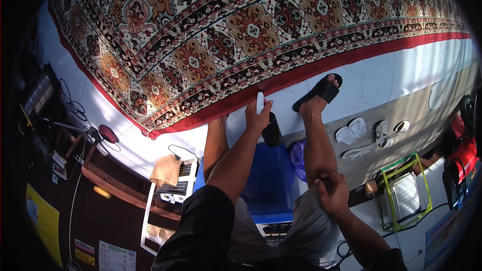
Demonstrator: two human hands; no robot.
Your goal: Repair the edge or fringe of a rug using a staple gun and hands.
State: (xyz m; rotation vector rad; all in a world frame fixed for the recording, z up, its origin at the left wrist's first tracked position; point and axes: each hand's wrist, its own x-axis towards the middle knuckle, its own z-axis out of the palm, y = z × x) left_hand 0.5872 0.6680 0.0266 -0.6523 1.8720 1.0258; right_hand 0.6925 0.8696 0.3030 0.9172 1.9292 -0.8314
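My left hand [257, 118] is closed around a small white oblong thing [260, 102] with a rounded body; its exact kind is hard to make out. It points at the red border [221, 114] of a large patterned carpet [253, 30], and its far tip lies close to that edge. My right hand [333, 193] rests on my right knee, thumb and fingers apart, with nothing visible in it. A black slide sandal [325, 91] is on my right foot, beside the carpet's edge. Another black sandal [271, 131] shows just behind my left hand.
Below me stands a blue plastic surface [266, 180], with a purple bag [297, 159] beside it. Several pale sandals [357, 127] lie at right, near a yellow-green frame [424, 183]. At left are a white rack [150, 205], a brown wooden edge [125, 193] and loose cables [73, 102].
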